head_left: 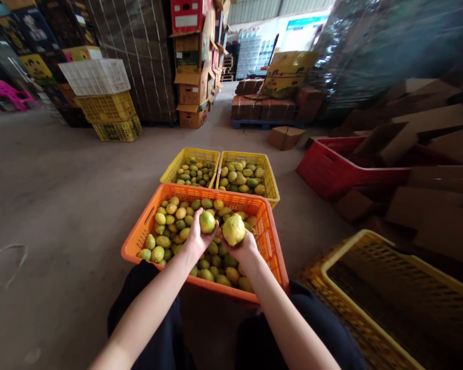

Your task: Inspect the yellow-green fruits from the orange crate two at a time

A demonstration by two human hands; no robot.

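- The green lemon (207, 221) and the larger, yellow lemon (233, 229) are held side by side above the orange crate (277, 257).
- Handling, as judged: both fruits should be light and firm, with rind that may be slippery if waxy and bruised if squeezed; each is best gripped around its widest part.
- Left hand (196, 239): the green lemon is clasped, with the fingers parted only to its width.
- Right hand (247, 247): the yellow lemon is cradled from below and the right, with the fingers curved wider; full finger contact cannot be told.
- Loose lemons (158, 254) are contained in the orange crate beneath.
- Two yellow crates (270, 180) of similar fruit are placed on the far side.
- A red crate (316, 172) is positioned far right.
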